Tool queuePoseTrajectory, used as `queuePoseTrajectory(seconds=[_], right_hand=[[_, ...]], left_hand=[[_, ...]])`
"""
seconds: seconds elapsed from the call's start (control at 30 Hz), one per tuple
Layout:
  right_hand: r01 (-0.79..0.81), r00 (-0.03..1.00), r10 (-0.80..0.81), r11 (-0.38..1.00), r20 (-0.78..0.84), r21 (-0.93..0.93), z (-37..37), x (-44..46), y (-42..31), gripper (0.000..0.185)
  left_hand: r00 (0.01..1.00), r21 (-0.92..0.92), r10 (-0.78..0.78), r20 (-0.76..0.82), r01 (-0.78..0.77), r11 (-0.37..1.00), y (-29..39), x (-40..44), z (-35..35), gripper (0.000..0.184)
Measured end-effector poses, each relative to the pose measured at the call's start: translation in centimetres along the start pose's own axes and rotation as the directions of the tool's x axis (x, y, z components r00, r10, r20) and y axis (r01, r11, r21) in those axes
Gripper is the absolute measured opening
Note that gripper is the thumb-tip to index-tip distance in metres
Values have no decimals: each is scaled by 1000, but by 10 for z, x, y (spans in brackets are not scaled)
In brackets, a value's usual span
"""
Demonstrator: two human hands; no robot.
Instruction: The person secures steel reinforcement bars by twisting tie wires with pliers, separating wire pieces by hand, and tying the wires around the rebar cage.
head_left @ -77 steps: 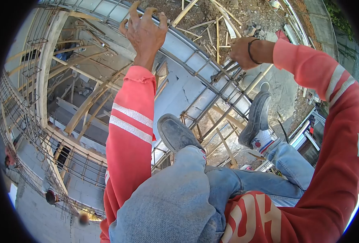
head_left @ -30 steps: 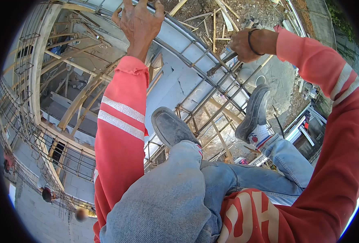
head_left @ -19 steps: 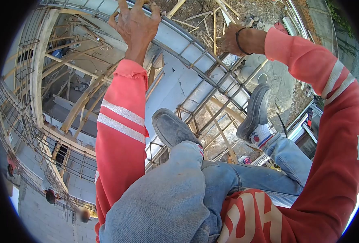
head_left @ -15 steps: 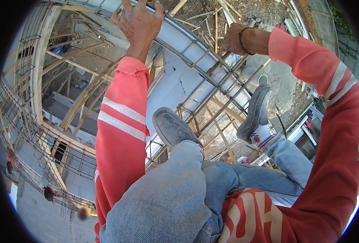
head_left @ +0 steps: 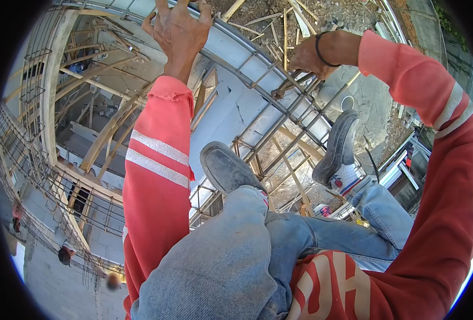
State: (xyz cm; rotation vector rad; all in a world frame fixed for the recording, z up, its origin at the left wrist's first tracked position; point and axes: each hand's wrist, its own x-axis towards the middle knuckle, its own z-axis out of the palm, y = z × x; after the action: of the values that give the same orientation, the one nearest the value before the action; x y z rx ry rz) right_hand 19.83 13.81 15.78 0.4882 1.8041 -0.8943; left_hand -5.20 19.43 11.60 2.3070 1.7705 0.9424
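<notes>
At the top edge, my left hand is curled over the long steel rebar of a reinforcement cage, its fingertips partly cut off by the frame. Farther right, my right hand, a dark band at its wrist, is closed around the handles of what look like rusty pincers. Their head points down and left, over a crossing of bars in the cage. Whether the jaws touch the bars or any wire, I cannot tell.
My shoes are among the bars, high above the ground. Another rebar cage and a timber beam run along the left. Below lie wooden props, rubble and a white pipe end. Other people are at lower left.
My right hand has turned and shifted slightly, and the pincers' head now shows over the bar crossing. My left hand has moved slightly left and down along the rebar.
</notes>
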Motion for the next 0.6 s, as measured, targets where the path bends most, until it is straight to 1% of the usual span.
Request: queuePoseTrajectory(seconds=[0.03, 0.07, 0.1, 0.13, 0.17, 0.23, 0.27, 0.33, 0.37, 0.43, 0.47, 0.5, 0.53, 0.57, 0.6], right_hand=[[0, 1000, 0, 1000, -4, 5, 2, 5, 5, 33], [-98, 976, 64, 983, 210, 156, -15, 0, -3, 29], [-221, 903, 89, 935, 420, 278, -28, -7, -7, 26], [-271, 898, 91, 886, 432, 377, -30, -11, -5, 22], [-270, 898, 92, 887, 430, 375, -31, -11, -1, 22], [-291, 876, 0, 796, 482, 531, -33, -8, 7, 23], [-289, 875, -5, 798, 485, 529, -32, -3, 6, 23], [-353, 839, 165, 890, 518, 289, -35, -3, -1, 24], [-358, 838, 169, 888, 519, 288, -33, -5, -5, 24], [-272, 886, 218, 959, 410, 76, -24, -3, -17, 50], [-237, 930, 233, 971, 283, -19, -19, -5, -25, 77], [-242, 928, 237, 970, 288, -20, -16, -9, -30, 77], [-176, 970, 199, 971, 139, -162, -15, -16, -35, 80], [-127, 991, 132, 943, -4, -309, -16, -21, -40, 82], [-156, 982, 113, 933, -149, -325, -7, -26, -41, 67]], left_hand=[[1000, -1, 6, 3, -6, 1000, 0, 0, 1, 17], [1000, -10, 6, -14, -6, 1000, -1, -1, 3, 18], [999, -19, 6, -32, -7, 1000, -2, -1, 4, 19], [999, -19, 10, -33, -11, 1000, -2, 0, 4, 19], [999, 6, 13, -30, -13, 1000, -2, 0, 5, 19], [1000, 39, 5, -25, -4, 999, -5, -2, 3, 20], [999, 32, 23, -29, -22, 999, -6, -2, 2, 21], [998, 11, 50, -39, -50, 999, -2, -1, 4, 21], [998, 20, 36, -42, -35, 999, -1, -1, 3, 22], [999, 33, 14, -49, -12, 999, -4, -2, 2, 22], [999, 37, 19, -49, -17, 999, -5, -2, 2, 23], [998, 37, 26, -49, -24, 999, -4, -2, 3, 23], [998, 31, 25, -53, -23, 999, -2, -1, 3, 23], [999, 37, 10, -43, -9, 999, -1, -1, 2, 22], [999, 45, -5, -32, 6, 999, 0, -2, 1, 21]])
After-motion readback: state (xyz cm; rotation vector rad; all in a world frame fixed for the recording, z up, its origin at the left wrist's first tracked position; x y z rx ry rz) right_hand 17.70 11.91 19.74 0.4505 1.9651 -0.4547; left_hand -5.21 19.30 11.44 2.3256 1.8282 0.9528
